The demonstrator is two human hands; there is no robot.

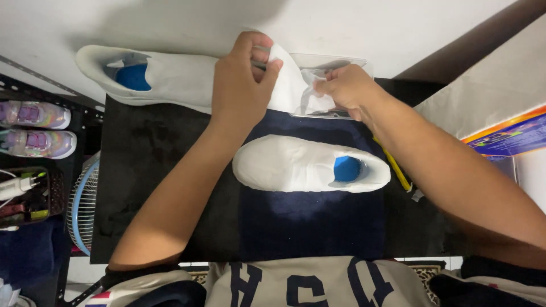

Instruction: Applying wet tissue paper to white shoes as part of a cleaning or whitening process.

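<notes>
Two white slip-on shoes with blue insoles lie on a black table [153, 187]. One shoe [307, 164] rests on a dark blue cloth [313, 222] in the middle. The other shoe [153, 79] lies at the far edge against the wall. My left hand [242, 85] grips a white cloth or paper [290, 85] near that far shoe's toe. My right hand [347, 88] pinches something at a clear plastic tray [330, 62]; what it holds is hard to make out.
A yellow tool [395, 167] lies by the near shoe's heel. To the left stand a shelf with pastel sneakers [37, 128], a basket of cables [25, 196] and a fan [82, 207]. A colourful box [512, 136] sits at the right.
</notes>
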